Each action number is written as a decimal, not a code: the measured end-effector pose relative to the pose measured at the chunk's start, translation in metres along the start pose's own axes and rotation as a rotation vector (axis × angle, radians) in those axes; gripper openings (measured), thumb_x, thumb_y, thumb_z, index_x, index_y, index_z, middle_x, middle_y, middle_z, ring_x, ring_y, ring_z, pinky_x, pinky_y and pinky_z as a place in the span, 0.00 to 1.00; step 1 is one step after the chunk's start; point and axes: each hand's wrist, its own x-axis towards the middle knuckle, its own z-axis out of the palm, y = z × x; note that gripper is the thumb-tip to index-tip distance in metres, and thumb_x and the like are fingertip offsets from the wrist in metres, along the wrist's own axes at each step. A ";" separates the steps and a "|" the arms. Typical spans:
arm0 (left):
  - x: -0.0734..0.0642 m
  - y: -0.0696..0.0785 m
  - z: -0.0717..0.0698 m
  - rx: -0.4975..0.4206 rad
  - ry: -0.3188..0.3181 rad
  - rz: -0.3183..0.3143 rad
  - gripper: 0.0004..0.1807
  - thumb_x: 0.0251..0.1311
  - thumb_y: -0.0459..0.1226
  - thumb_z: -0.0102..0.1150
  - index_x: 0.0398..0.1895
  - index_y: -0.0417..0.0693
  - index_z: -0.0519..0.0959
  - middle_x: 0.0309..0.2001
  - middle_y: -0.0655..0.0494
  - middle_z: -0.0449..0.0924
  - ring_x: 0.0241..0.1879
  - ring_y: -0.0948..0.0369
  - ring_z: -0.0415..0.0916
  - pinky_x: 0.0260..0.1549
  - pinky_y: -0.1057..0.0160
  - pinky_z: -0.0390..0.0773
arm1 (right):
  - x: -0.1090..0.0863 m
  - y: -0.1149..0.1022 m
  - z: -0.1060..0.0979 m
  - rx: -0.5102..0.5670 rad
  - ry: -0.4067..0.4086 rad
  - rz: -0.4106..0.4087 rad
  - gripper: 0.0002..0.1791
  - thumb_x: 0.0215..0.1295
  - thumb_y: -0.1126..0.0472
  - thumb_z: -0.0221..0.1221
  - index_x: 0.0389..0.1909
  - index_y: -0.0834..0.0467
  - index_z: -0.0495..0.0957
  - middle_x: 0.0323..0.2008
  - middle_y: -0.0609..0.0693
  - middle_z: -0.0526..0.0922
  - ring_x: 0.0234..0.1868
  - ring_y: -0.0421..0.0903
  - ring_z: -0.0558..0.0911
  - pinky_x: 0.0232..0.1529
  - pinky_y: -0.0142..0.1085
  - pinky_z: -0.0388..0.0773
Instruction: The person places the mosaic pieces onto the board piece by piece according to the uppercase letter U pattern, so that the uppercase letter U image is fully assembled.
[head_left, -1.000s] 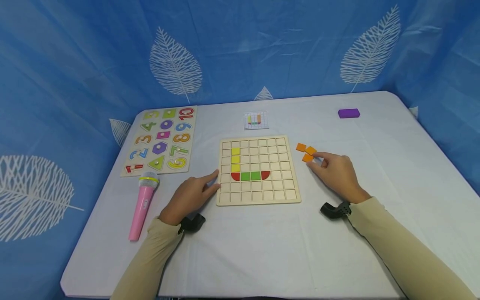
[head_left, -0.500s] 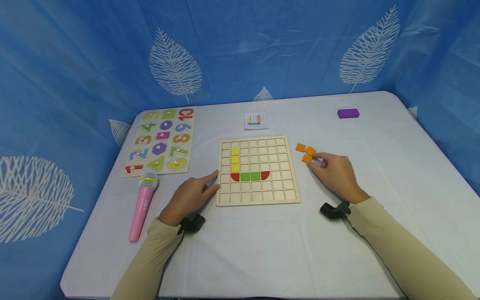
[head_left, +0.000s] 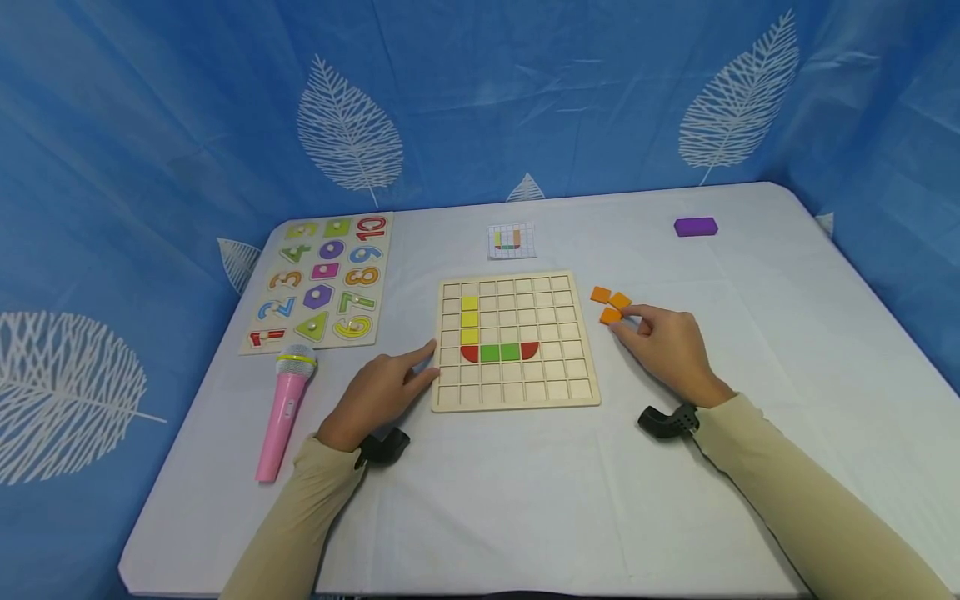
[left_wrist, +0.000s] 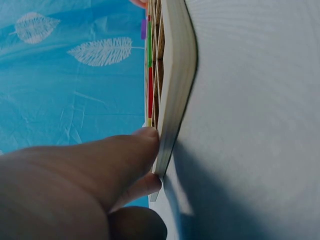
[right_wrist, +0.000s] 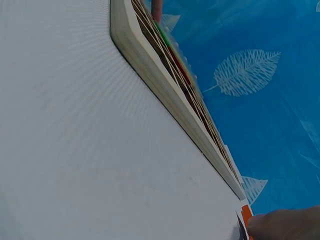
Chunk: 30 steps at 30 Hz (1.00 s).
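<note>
A wooden grid board (head_left: 517, 396) lies mid-table, holding three yellow squares (head_left: 469, 319), two green squares (head_left: 499, 352) and two red rounded pieces (head_left: 530, 350). My left hand (head_left: 375, 390) touches the board's left edge with extended thumb and index finger; in the left wrist view the thumb (left_wrist: 135, 150) presses its side. Right of the board, my right hand (head_left: 667, 346) pinches the nearest orange square tile (head_left: 611, 316) between thumb and index finger. The right wrist view shows that tile (right_wrist: 246, 214) tilted at the thumb. Two more orange tiles (head_left: 601, 294) lie beside it.
Behind the board lies a small pattern card (head_left: 512, 240). To the left are a number-and-shape puzzle board (head_left: 330, 333) and a pink toy microphone (head_left: 281, 425). A purple block (head_left: 696, 227) sits at the back right. A blue curtain (head_left: 480, 100) encloses the table's back and sides.
My right hand has shifted slightly left, and the nearest orange tile has slid left with it. My left hand stays against the board's edge.
</note>
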 end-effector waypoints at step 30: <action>0.000 -0.001 0.000 0.000 -0.006 0.005 0.32 0.72 0.49 0.60 0.75 0.50 0.68 0.15 0.58 0.65 0.17 0.61 0.64 0.21 0.61 0.65 | -0.001 -0.025 0.019 0.127 -0.009 -0.117 0.13 0.64 0.58 0.71 0.47 0.60 0.88 0.12 0.40 0.67 0.12 0.37 0.63 0.17 0.34 0.58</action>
